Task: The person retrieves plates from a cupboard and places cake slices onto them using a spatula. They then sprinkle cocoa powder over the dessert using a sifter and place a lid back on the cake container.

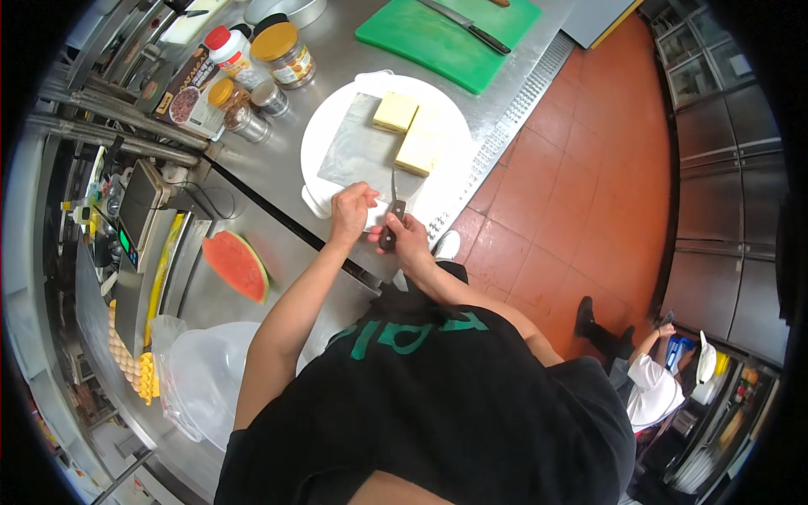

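Observation:
My right hand [409, 240] grips the dark riveted handle of a thin-bladed tool [392, 227], perhaps a knife or a spatula. Its blade reaches up to the near edge of a pale yellow rectangular cake piece [419, 149]. Touching that piece at its far-left corner is a second cake piece [396, 112]. Both rest partly on a greyish sheet of liner [356, 142], on a round white board or lid [319, 136] with side handles. My left hand [352, 211] is curled over the board's near-left rim, close to the blade, with nothing visible in it.
A green cutting board [435, 53] holds a knife [470, 26]. Jars and shakers [283, 53] stand at upper left. A watermelon wedge [235, 265], a digital scale [142, 214] and a clear plastic tub [211, 360] are on my left. Another person [653, 388] is at lower right.

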